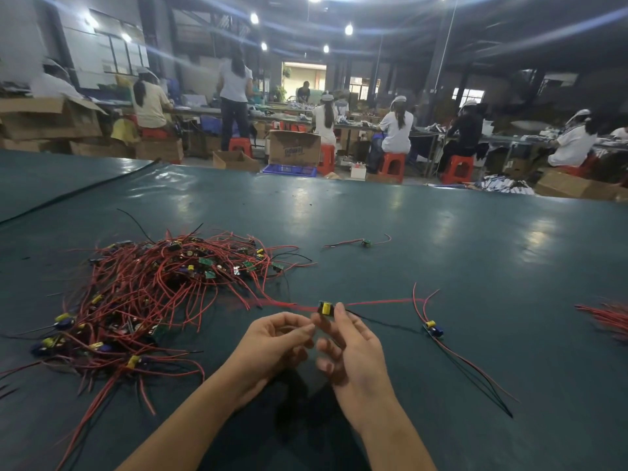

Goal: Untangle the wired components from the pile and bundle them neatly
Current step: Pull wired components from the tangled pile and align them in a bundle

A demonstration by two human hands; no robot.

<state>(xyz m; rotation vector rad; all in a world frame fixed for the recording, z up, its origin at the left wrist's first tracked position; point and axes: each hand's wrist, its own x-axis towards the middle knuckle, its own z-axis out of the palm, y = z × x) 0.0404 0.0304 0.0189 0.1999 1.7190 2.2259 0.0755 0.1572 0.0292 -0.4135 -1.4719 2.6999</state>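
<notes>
A tangled pile of wired components (159, 283), red and black leads with small green boards and yellow parts, lies on the dark green table (441, 253) to the left. My right hand (353, 348) pinches one wired component (325, 306) between fingertip and thumb, just above the table. Its red leads trail left into the pile and right across the table. My left hand (275, 341) is curled right beside it, fingertips almost meeting my right thumb. Whether it holds a lead is hidden.
A separated component (433, 328) with long red and black leads lies to the right of my hands. Another one (366, 242) lies farther back. A bunch of red wires (608, 317) shows at the right edge. Seated workers, cartons and red stools are beyond the table.
</notes>
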